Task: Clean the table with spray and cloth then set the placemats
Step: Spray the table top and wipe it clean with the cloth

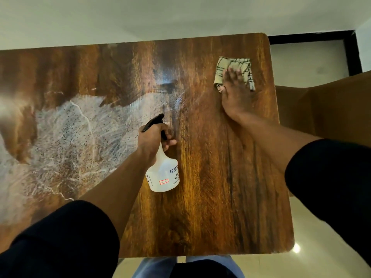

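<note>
A wooden table (pixel 220 197) with a white, foam-like pattern on its left half fills the view. My left hand (pixel 154 139) grips the neck of a white spray bottle (pixel 163 173) with a black trigger head, held over the table's middle. Wet streaks shine just beyond the nozzle. At the far right corner lies a beige cloth (pixel 222 66) with dark stripes. My right hand (pixel 235 91) presses flat on the cloth, fingers straight. No placemats are in view.
A brown chair or bench (pixel 325 109) stands just off the table's right edge. Pale floor tiles (pixel 313 257) show at the lower right, and a white wall lies beyond the far edge. My legs show below the near edge.
</note>
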